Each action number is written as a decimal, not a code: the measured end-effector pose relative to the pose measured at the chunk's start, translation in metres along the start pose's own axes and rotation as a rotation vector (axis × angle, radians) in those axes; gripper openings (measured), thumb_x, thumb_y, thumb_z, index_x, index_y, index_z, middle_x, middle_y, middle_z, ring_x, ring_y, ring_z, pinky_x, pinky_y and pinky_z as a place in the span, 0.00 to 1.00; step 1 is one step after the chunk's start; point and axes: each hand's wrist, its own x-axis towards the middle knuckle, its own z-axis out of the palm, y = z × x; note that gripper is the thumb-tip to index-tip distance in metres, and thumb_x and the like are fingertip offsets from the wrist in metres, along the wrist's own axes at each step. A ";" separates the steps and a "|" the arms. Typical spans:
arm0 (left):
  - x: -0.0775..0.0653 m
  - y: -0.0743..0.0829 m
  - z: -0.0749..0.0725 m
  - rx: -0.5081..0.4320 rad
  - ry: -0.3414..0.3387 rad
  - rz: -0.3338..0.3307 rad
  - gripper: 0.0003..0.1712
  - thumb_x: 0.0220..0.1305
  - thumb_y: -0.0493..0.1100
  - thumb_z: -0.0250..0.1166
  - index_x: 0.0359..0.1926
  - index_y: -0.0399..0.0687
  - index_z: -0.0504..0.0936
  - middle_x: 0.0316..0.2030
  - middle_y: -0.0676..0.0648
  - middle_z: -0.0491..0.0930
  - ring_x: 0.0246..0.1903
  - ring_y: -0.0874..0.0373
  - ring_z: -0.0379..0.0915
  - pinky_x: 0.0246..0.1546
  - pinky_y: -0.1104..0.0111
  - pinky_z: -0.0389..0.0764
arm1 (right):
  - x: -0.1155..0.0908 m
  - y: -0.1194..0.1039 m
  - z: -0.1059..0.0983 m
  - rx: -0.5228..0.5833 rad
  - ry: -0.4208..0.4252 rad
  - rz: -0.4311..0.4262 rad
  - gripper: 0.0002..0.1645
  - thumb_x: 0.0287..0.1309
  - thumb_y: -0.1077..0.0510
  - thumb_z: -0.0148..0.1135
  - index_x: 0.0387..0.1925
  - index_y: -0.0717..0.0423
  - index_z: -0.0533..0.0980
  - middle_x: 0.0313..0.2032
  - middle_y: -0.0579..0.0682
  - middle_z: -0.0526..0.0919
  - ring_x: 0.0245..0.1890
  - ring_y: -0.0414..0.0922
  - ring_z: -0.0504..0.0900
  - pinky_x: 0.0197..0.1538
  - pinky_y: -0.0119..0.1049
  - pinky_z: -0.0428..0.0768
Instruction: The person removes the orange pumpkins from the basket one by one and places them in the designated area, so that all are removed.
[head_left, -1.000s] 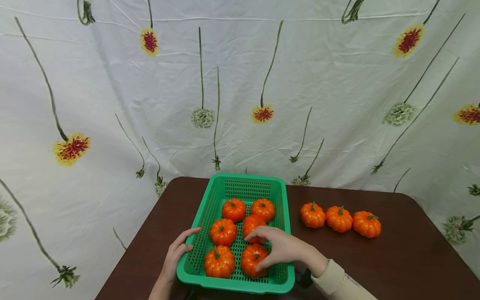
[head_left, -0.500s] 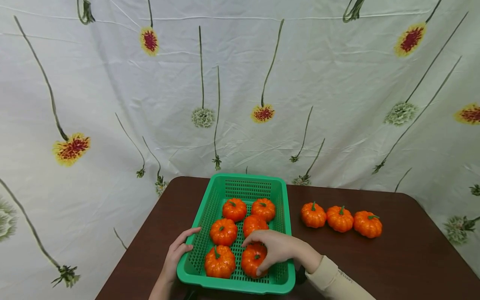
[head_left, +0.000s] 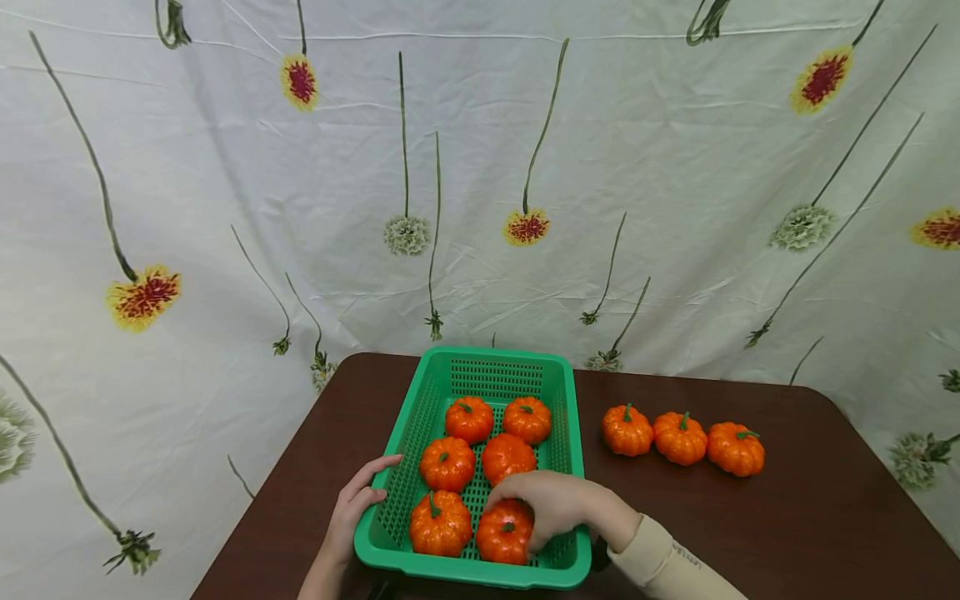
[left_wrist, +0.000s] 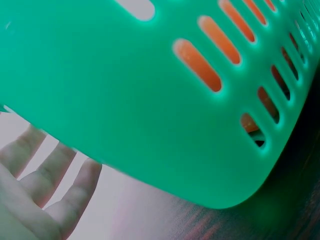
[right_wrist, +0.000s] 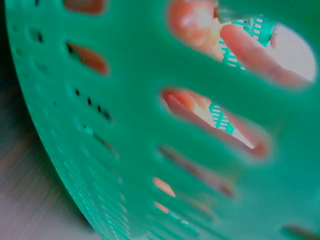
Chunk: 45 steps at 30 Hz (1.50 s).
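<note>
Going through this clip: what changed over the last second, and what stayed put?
The right hand, curled over the near-right pumpkin in the green basket, has drawn it toward the basket's near wall, uncovering the pumpkin behind it. The left hand stays against the basket's left side. The other pumpkins in the basket and the three pumpkins on the table have not moved.

The right hand (head_left: pixel 558 508) has drawn back toward the near wall of the green basket (head_left: pixel 577 467), dragging the front-right pumpkin (head_left: pixel 504 537) with it; that pumpkin now sits closer to the near wall, and the middle-right pumpkin (head_left: pixel 508 457) behind it is fully uncovered.
</note>
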 end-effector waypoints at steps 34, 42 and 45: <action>-0.001 -0.001 -0.001 -0.037 -0.008 -0.008 0.26 0.60 0.30 0.46 0.60 0.33 0.71 0.55 0.53 0.73 0.52 0.65 0.69 0.45 0.71 0.74 | -0.039 0.009 -0.011 0.398 0.412 -0.092 0.38 0.49 0.55 0.68 0.63 0.46 0.66 0.61 0.44 0.65 0.56 0.44 0.67 0.55 0.40 0.70; 0.000 -0.002 -0.001 0.011 0.001 0.003 0.26 0.60 0.30 0.46 0.60 0.35 0.72 0.56 0.48 0.73 0.54 0.68 0.66 0.47 0.74 0.70 | -0.056 0.015 -0.014 0.462 0.541 -0.129 0.39 0.50 0.62 0.68 0.64 0.54 0.64 0.63 0.55 0.63 0.56 0.45 0.69 0.54 0.39 0.71; 0.000 -0.003 -0.001 0.021 0.001 0.012 0.26 0.60 0.30 0.46 0.59 0.35 0.72 0.56 0.48 0.74 0.55 0.69 0.66 0.48 0.75 0.69 | -0.063 0.016 -0.015 0.441 0.585 -0.104 0.39 0.50 0.62 0.67 0.65 0.51 0.64 0.64 0.56 0.62 0.57 0.45 0.69 0.55 0.38 0.71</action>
